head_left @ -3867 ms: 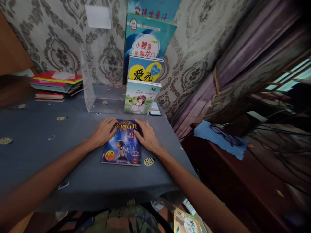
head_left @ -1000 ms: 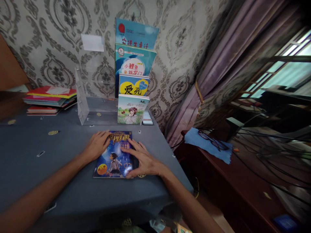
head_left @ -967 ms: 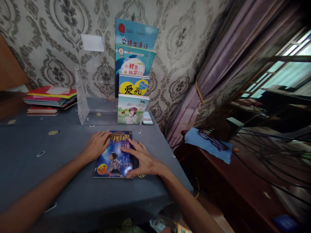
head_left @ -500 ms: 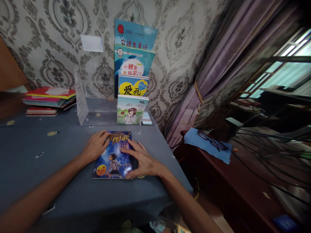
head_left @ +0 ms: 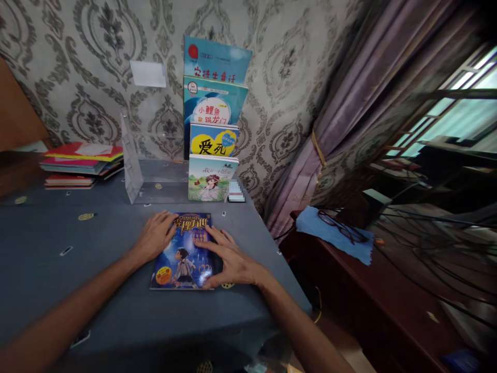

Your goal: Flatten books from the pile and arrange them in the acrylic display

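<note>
A blue paperback book (head_left: 181, 259) lies flat on the cloth-covered table, its cover showing a cartoon figure and gold lettering. My left hand (head_left: 155, 237) rests along the book's upper left edge, fingers stretched out. Over the right side, my right hand (head_left: 235, 263) is spread, fingertips on the cover and thumb near the lower right corner. Beyond the hands stands a clear acrylic rack (head_left: 134, 173). Its right part holds several upright books in steps, the front one being a pale green book (head_left: 209, 181) with a drawn girl.
Stacked books and folders (head_left: 81, 160) lie at the table's back left. A blue cloth (head_left: 310, 223) with eyeglasses (head_left: 341, 228) on it sits on a dark red desk (head_left: 373, 295) at right, near tangled cables. A tied purple curtain (head_left: 310, 150) hangs by the wall.
The whole view has shifted slightly, so things appear a little lower. Both hands keep their places on the blue book.
</note>
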Demonstrator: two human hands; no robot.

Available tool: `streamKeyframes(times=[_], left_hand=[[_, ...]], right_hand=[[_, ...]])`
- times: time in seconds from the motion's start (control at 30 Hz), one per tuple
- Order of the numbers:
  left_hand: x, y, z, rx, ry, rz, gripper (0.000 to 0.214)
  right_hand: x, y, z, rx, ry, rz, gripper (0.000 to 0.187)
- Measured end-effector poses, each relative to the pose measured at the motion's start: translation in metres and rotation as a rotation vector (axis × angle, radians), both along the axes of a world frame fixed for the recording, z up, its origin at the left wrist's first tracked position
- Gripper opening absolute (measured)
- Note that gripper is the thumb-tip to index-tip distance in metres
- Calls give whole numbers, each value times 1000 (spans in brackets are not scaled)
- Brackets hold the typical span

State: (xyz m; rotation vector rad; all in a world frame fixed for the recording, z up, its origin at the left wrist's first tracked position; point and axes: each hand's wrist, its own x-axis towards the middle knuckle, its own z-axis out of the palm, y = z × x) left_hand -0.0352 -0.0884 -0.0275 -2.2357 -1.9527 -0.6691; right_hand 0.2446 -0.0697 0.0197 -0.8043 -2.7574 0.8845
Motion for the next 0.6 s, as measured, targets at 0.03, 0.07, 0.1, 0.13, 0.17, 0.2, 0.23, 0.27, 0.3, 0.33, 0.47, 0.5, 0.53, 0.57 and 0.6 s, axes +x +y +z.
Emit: streamKeyframes(times=[0.03, 0.07, 0.1, 0.13, 0.17, 0.2, 0.23, 0.27, 0.3, 0.33, 0.47, 0.5, 0.53, 0.57, 0.6], left_hand=[[0, 0, 0, -4, -1, -2, 42], [0, 0, 0, -8, -3, -3, 42], [0, 0, 0, -11, -7, -3, 42], [0, 0, 0, -11, -12, -2, 42], [0, 0, 0, -11, -17, 1, 41], [-1, 0, 0, -12, -21, 6, 41], [-1, 1, -1, -13, -25, 11, 41], [0, 1, -1, -13, -26, 13, 41], [0, 1, -1, -13, -25, 12, 41], [0, 1, -2, -10, -20, 9, 41], [0, 2, -3, 12, -10, -11, 42], [0, 2, -3, 16, -15, -11, 42], [0, 2, -3, 20, -21, -10, 41], [0, 2, -4, 22, -25, -7, 41], [0, 2, -4, 23, -26, -3, 41]], right_hand=[[0, 0, 0, -1, -4, 0, 101], [0, 0, 0, 0, -7, -1, 100], [0, 0, 0, 2, -10, -4, 99], [0, 0, 0, 7, -12, -9, 97], [0, -1, 0, 11, -15, -14, 95], [0, -1, -1, 15, -17, -22, 92], [-1, -2, -1, 19, -18, -31, 89], [-1, -2, -2, 23, -18, -41, 85], [-2, -3, -3, 29, -19, -50, 82], [-2, -3, -4, 36, -20, -61, 79], [-7, -1, -3, 66, -50, -96, 80], [-10, 1, -1, 74, -65, -97, 82], [-12, 4, 0, 83, -79, -96, 83], [-15, 8, 2, 94, -90, -98, 83], [-18, 12, 3, 107, -97, -108, 82]])
